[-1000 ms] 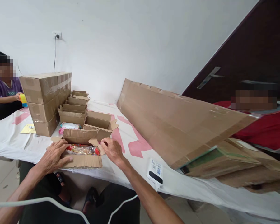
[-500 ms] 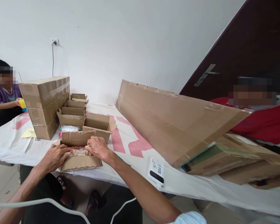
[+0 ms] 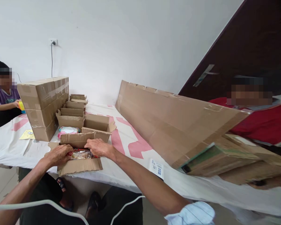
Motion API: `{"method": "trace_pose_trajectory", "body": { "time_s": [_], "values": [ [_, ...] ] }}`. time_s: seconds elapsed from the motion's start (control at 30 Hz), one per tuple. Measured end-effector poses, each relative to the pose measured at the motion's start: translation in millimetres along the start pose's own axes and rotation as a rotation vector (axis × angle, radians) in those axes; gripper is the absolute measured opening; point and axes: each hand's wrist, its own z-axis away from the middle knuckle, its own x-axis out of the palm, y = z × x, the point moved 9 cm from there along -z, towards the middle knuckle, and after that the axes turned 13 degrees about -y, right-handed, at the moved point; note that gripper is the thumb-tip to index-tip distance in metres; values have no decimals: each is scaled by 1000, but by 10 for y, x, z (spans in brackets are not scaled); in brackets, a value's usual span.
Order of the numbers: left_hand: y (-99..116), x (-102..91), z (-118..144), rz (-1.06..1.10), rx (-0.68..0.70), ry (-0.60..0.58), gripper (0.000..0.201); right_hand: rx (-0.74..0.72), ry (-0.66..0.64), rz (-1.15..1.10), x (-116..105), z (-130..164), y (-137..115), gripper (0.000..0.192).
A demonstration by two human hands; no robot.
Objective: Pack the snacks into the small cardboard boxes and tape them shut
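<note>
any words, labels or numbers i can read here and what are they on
None can be read.
White label with blue print on the white table cover: too small and blurred.
Yellow paper slip beside the stacked taped cardboard boxes: print too small.
Shiny snack packet in the open cardboard box: print illegible.

Stack of taped cartons [image 3: 43,106] far left on the table [image 3: 11,140], yellow card [image 3: 27,135] beside its base. Row of open empty boxes [image 3: 71,114] behind, one more [image 3: 97,125] to the right, pink-white packet [image 3: 66,130] between them. Long flat cardboard sheet [image 3: 175,122] leans across the right side (over a green-edged board [image 3: 210,157]). White device [image 3: 157,168] near table edge. Person in purple [image 3: 1,95] seated far left.
</note>
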Motion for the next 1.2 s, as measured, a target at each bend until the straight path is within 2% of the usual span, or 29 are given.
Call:
{"method": "trace_pose_trajectory", "body": {
  "time_s": [0.13, 0.23, 0.37, 0.47, 0.53, 0.67, 0.77, 0.97, 1.13, 1.2],
  "values": [
    [-30, 25, -28, 12, 5, -17, 19, 2, 106, 56, -95, 80, -16, 37],
    [-79, 21, -74, 29, -15, -19, 16, 90, 232, 39, -132, 233, 108, 30],
    [-85, -19, -122, -2, -53, 13, 15, 218, 324, -44, 0, 465, 356, 22],
    [-56, -35, -142, -51, -91, 26, 15, 245, 328, -73, 122, 526, 450, 23],
    [-48, -34, -139, -67, -113, 38, 18, 235, 321, -51, 154, 510, 437, 28],
    [-82, -52, -69, -17, -114, 126, 21, 156, 383, 23, 80, 474, 267, 24],
    [-122, -69, 9, 60, -86, 201, 24, 110, 339, 20, 72, 449, 177, 30],
    [-76, -253, 131, 235, 26, 338, 36, 38, 240, -183, -13, 470, 204, 20],
    [23, -408, 140, 288, 144, 361, 40, 44, 324, -452, -89, 402, 325, 24],
    [-38, -447, 163, 326, 133, 395, 37, 38, 364, -550, -68, 358, 368, 28]
  ]
}}
